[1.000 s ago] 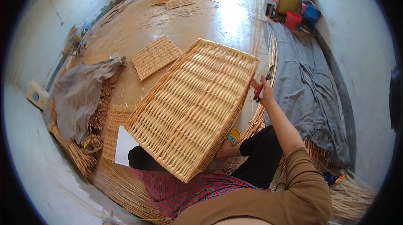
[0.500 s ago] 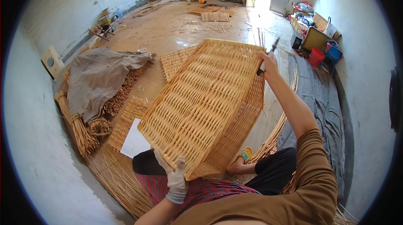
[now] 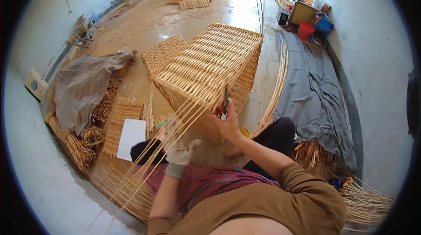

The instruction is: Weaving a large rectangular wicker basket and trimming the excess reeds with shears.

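A box-shaped woven wicker basket (image 3: pixel 206 62) stands tilted in front of me, one broad woven face turned up. Long loose wicker strands (image 3: pixel 175 123) run out from its near corner toward the lower left. My left hand (image 3: pixel 179 149), in a pale glove, is behind and beside these strands with its fingers apart, gripping nothing. At the near right corner of the basket, my bare right hand (image 3: pixel 228 123) is closed round a slim dark hand tool (image 3: pixel 225 101). A bit of red shows beside its fingers. The tool's exact kind is unclear.
Woven panels (image 3: pixel 118 125) and a white sheet (image 3: pixel 131 138) lie at left, near a grey cloth (image 3: pixel 85 86) over bundled sticks. At right, a dark grey cloth (image 3: pixel 307 95) covers more sticks. A red bucket (image 3: pixel 305 31) stands beyond it.
The basket has turned, and long strands now stick out at its near corner. My left hand has let go of its near edge. My right hand has come from the far corner to the near one.
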A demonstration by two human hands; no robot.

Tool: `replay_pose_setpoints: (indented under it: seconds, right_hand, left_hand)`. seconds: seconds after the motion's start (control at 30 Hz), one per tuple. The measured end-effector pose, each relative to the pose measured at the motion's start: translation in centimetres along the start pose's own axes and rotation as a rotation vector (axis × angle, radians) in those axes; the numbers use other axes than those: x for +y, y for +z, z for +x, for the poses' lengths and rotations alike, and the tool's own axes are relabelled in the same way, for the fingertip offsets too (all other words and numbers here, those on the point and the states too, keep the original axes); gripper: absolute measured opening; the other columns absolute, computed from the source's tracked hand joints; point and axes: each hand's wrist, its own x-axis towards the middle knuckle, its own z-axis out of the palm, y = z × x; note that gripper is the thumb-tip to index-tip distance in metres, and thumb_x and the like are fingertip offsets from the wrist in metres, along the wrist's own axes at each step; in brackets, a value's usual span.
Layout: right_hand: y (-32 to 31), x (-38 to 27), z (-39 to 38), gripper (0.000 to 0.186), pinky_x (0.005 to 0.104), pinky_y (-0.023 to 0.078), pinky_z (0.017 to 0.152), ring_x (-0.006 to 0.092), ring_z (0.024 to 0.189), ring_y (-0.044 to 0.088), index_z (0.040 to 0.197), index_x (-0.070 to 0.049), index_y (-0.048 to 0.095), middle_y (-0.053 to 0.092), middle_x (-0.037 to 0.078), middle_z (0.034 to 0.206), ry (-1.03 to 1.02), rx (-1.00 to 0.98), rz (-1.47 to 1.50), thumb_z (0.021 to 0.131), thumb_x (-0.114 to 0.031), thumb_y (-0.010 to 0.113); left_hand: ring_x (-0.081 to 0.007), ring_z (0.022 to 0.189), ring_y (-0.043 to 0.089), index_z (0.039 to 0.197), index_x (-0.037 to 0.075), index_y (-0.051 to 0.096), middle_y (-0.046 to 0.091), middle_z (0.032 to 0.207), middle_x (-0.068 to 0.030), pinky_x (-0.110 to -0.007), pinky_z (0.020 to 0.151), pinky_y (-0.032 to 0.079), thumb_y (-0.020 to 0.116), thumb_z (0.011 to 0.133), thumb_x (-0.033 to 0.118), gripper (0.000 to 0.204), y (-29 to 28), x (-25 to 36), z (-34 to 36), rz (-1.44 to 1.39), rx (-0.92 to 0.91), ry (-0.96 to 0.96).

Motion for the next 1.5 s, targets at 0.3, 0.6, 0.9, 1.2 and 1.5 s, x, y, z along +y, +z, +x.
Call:
replay_pose_setpoints:
  seconds: [0.3, 0.6, 0.9, 1.2, 1.5]
  right_hand:
    - [-6.2, -4.9, -11.9, 0.044, 0.0272, 0.046, 0.078, 0.0108, 0.086, 0.053, 0.12, -0.004, 0.047, 0.054, 0.002, 0.096, 0.216, -0.391, 0.262, 0.087, -0.018, 0.072]
    - [-14.6, -8.5, -10.4, 0.067, 0.046, 0.049, 0.094, 0.0264, 0.107, 0.062, 0.131, -0.005, 0.046, 0.064, 0.013, 0.112, 1.045, -0.966, 1.077, 0.098, -0.062, 0.032]
    - [-11.4, -5.6, -9.1, 0.053, 0.0316, 0.046, 0.062, 0.0182, 0.069, 0.055, 0.104, -0.008, 0.055, 0.056, 0.006, 0.073, 1.018, -0.774, 1.493, 0.1, -0.058, 0.037]
    - [-12.9, -0.1, -6.7, 0.056, 0.0378, 0.05, 0.072, 0.0225, 0.08, 0.06, 0.111, -0.006, 0.053, 0.06, 0.006, 0.085, 0.957, -0.684, 1.408, 0.099, -0.058, 0.036]
    - [-16.2, 3.3, -1.8, 0.054, 0.0354, 0.051, 0.076, 0.0221, 0.079, 0.063, 0.11, -0.005, 0.056, 0.062, 0.007, 0.083, 0.82, -0.791, 1.63, 0.099, -0.055, 0.039]
  left_hand:
    - [-0.0372, 0.135, 0.041, 0.15, 0.0, 0.026, 0.046, 0.144, -0.0193, -0.048, 0.113, 0.03, 0.073, 0.074, 0.061, 0.108, -1.1, 7.8, 2.0, -0.525, -0.129, 0.177]
    - [-0.0262, 0.113, 0.061, 0.119, -0.001, 0.059, 0.068, 0.108, -0.014, -0.044, 0.113, 0.03, 0.045, 0.102, 0.043, 0.049, -0.4, 12.0, 9.6, -0.865, 0.042, 0.233]
    - [-0.017, 0.083, 0.067, 0.107, -0.003, 0.06, 0.069, 0.084, -0.0121, -0.048, 0.119, 0.023, 0.038, 0.104, 0.041, 0.049, 0.2, 13.2, 12.4, -0.902, 0.065, 0.283]
    - [-0.018, 0.077, 0.067, 0.107, -0.002, 0.06, 0.069, 0.08, -0.011, -0.052, 0.114, 0.032, 0.036, 0.105, 0.04, 0.048, 1.9, 14.1, 16.7, -0.94, 0.143, 0.447]
    - [-0.017, 0.07, 0.064, 0.109, -0.002, 0.06, 0.065, 0.074, -0.0087, -0.042, 0.087, 0.052, 0.039, 0.105, 0.033, 0.041, 3.4, 15.3, 23.8, -1.101, 0.228, 0.439]
